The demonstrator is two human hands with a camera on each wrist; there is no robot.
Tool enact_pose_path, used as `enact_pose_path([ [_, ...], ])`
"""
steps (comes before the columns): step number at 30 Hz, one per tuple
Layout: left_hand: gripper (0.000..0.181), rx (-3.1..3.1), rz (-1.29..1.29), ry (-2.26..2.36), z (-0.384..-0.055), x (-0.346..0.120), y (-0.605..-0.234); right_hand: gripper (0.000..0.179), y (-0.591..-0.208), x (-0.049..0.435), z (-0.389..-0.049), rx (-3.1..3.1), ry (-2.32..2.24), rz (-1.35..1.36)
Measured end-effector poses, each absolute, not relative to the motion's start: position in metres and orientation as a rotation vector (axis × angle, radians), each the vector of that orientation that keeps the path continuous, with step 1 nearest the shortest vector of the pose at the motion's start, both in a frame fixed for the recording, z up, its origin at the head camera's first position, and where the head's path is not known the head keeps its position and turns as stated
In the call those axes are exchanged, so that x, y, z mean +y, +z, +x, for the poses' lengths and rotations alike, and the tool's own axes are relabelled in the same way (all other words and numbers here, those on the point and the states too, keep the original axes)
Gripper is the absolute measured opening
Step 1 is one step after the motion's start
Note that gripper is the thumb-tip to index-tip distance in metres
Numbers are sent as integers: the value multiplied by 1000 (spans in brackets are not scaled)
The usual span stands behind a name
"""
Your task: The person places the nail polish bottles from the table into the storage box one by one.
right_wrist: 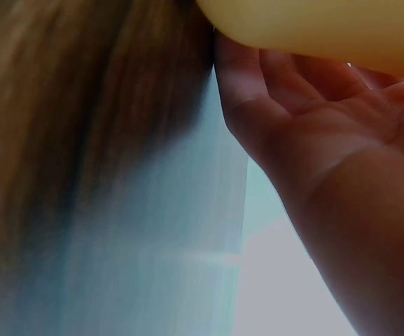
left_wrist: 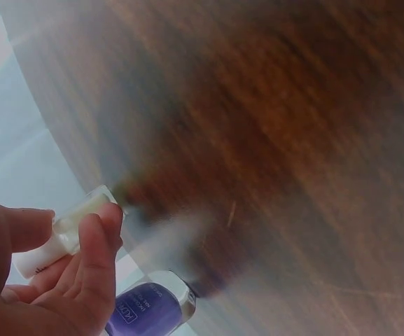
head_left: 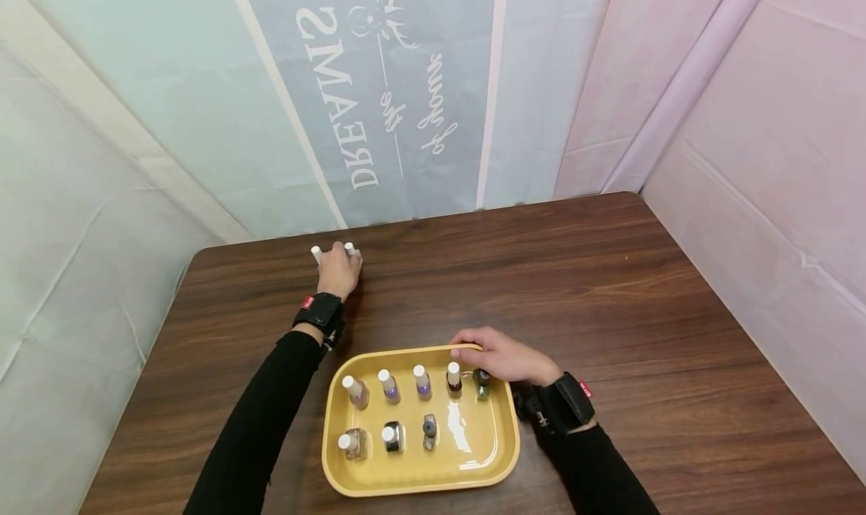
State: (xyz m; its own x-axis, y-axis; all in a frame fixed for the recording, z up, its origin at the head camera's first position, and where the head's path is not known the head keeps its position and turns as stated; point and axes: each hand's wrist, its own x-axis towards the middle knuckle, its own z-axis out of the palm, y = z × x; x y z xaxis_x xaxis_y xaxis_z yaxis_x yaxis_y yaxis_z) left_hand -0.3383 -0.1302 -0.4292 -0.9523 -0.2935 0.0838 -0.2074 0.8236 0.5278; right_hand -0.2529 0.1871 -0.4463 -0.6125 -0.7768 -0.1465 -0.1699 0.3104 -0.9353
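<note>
At the far left of the table, my left hand (head_left: 340, 271) pinches a pale nail polish bottle (left_wrist: 82, 222) with a white cap between thumb and fingertips. Just beyond its fingers stands a purple nail polish bottle (left_wrist: 149, 306), its cap hidden by the hand in the left wrist view. My right hand (head_left: 504, 355) grips the far right corner of a yellow tray (head_left: 419, 488), fingers under the rim in the right wrist view. Inside the tray, several nail polish bottles form two rows, among them a purple one (head_left: 422, 384) and a dark green one (head_left: 482, 386) beside the right hand.
The brown wood table (head_left: 609, 304) ends at a printed fabric curtain (head_left: 433, 109) behind it. Pale fabric walls (head_left: 764, 169) rise at both sides. The front tray row holds a black bottle (head_left: 393, 446) and a grey-capped bottle (head_left: 429, 431).
</note>
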Motion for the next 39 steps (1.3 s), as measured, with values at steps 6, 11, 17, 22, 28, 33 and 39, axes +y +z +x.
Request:
enact_pose_path([
  [6,27,-2833,384,-759,-340,-132,-432,24,-447,187,-255,1985,-1300,-845],
  [11,27,-2834,384,-744,-339,-131,-432,25,-448,188,-255,1973,-1303,-854],
  [17,26,-2837,387,-734,-337,-130,-432,25,-449,189,-255,1968,-1299,-868],
  [22,24,-2832,365,-731,-335,-129,-433,25,-449,190,-255,1983,-1290,-870],
  [28,24,-2826,344,-706,-332,-127,-435,24,-451,192,-254,2000,-1281,-875],
  [33,24,-2826,337,-689,-332,-126,-435,26,-452,192,-254,1987,-1284,-884],
  [39,22,-2806,275,-658,-329,-123,-432,24,-453,193,-255,1991,-1281,-888],
])
